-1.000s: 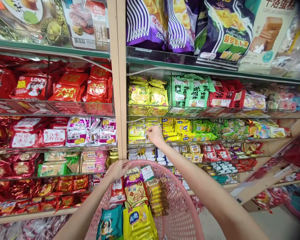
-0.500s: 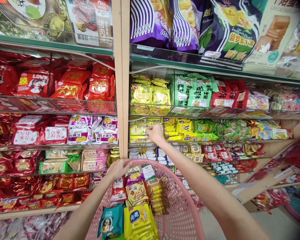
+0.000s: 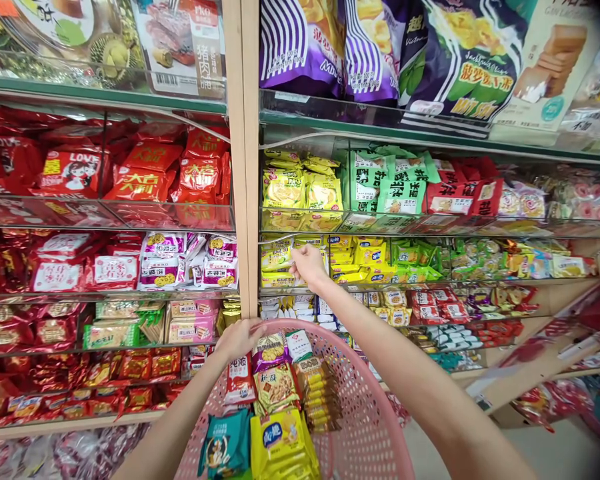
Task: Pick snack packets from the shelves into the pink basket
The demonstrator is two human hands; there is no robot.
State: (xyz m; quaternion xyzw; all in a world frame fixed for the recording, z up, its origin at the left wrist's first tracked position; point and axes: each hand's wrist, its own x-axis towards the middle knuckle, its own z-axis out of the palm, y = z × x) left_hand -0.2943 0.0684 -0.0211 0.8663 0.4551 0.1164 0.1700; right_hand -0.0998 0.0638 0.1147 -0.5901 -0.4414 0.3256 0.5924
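My left hand (image 3: pixel 240 338) is closed on the far left rim of a pink perforated basket (image 3: pixel 387 413). My right hand (image 3: pixel 309 266) is at a middle shelf bin, its fingers pinched on the edge of a pale yellow packet (image 3: pixel 277 257). Inside the basket lie a yellow packet stack (image 3: pixel 283 443), a teal packet (image 3: pixel 224 443), a red packet (image 3: pixel 239 381), a purple packet (image 3: pixel 270 350), a patterned cream packet (image 3: pixel 275 388), a white and green packet (image 3: pixel 299 345) and a row of brown and yellow packets (image 3: pixel 320 393).
Shelves of wrapped snacks rise on both sides of a wooden post (image 3: pixel 245 167). Clear bin fronts edge each shelf. Right of my right hand are yellow packets (image 3: pixel 370 253) and green packets (image 3: pixel 415 257). Large purple bags (image 3: pixel 303 47) stand on the top right shelf.
The pale yellow packet at my right fingertips is now tilted and slightly raised. My left hand and the basket have shifted slightly right in view.
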